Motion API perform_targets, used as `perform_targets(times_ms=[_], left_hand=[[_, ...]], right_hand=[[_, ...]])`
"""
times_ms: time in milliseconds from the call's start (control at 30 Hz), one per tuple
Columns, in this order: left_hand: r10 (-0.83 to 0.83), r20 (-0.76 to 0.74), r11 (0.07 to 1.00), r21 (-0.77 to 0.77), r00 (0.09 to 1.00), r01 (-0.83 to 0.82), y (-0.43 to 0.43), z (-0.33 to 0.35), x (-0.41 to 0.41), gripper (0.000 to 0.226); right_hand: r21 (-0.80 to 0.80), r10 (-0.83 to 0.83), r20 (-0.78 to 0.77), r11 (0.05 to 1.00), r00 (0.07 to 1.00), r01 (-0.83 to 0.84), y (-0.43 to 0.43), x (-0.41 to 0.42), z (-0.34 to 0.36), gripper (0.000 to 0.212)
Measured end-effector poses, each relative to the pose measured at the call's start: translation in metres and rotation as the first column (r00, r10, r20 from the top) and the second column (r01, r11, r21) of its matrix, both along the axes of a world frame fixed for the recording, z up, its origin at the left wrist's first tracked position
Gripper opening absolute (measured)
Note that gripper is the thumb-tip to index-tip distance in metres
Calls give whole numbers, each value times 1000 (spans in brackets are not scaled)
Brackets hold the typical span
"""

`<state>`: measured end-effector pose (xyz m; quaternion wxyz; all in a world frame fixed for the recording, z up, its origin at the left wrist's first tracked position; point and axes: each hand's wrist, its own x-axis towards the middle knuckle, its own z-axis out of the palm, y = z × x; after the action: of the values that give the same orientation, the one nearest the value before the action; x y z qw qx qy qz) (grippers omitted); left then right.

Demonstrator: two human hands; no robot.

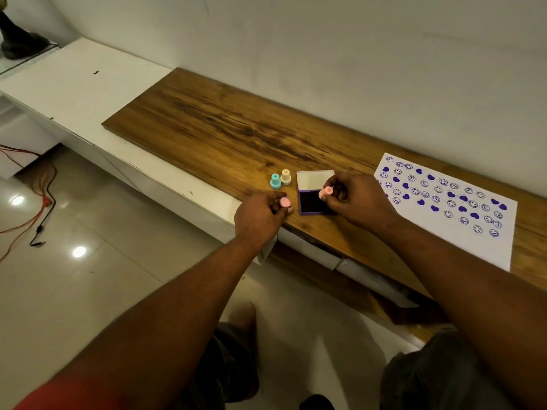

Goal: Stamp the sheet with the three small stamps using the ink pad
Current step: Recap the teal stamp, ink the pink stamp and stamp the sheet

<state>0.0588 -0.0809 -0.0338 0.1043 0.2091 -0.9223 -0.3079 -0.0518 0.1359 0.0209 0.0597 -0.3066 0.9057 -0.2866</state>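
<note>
My right hand (353, 199) pinches a small pink stamp (326, 192) over the open purple ink pad (313, 201), whose lid stands raised behind it. A round pink cap (284, 201) sits in the fingers of my left hand (260, 216), just left of the pad. A teal stamp (275, 181) and a cream stamp (286, 176) stand upright side by side on the wood behind my left hand. To the right lies the white sheet (461, 229), covered with several purple smiley and heart prints.
The wooden board (222, 128) lies on a white counter against a white wall. Its front edge runs just under my hands. Orange and black cables (41, 208) trail over the glossy tiled floor at the left. My knees show at the bottom.
</note>
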Motion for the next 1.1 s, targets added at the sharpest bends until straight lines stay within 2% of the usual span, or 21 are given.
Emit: perform_targets(times_ms=[133, 267, 400, 533, 700, 867, 933, 1000, 1033, 1067, 1100], left_hand=[[8, 5, 1000, 3, 1000, -8, 2, 1, -1, 51], [-70, -35, 971, -233, 997, 60, 11, 9, -4, 55], [-181, -64, 931, -332, 981, 150, 30, 23, -17, 65], [-230, -6, 864, -462, 973, 201, 42, 30, -31, 78], [-240, 103, 834, -487, 965, 259, 47, 26, -36, 74], [-220, 102, 842, -483, 970, 241, 46, 23, -38, 66], [-206, 91, 861, -456, 974, 224, 47, 22, -40, 63], [-179, 98, 893, -401, 979, 203, 47, 21, -43, 64], [-167, 104, 906, -376, 981, 194, 47, 21, -44, 66], [-156, 108, 915, -359, 982, 185, 47, 21, -45, 67], [-148, 110, 919, -351, 983, 178, 47, 21, -46, 66]], right_hand=[[-3, -13, -14, 1000, 1000, 13, 4, -1, 2, 32], [1, -23, -14, 1000, 1000, 23, 8, -3, 1, 33], [-17, -30, -26, 999, 999, 30, 13, -6, -2, 29], [-15, -39, -28, 999, 999, 38, 18, -6, -5, 27], [13, -45, -7, 999, 999, 45, 18, -6, -8, 32], [85, 24, -39, 996, 999, -21, 9, 2, 9, 32], [-50, -4, -174, 999, 985, -5, -1, 4, 31, 27], [-273, -111, -392, 962, 913, 0, -12, 3, 55, 23], [-339, -162, -452, 941, 877, -1, -15, 3, 61, 21], [-351, -174, -451, 936, 876, 6, -16, 4, 59, 21], [-292, -140, -393, 956, 909, 21, -14, 7, 49, 21]])
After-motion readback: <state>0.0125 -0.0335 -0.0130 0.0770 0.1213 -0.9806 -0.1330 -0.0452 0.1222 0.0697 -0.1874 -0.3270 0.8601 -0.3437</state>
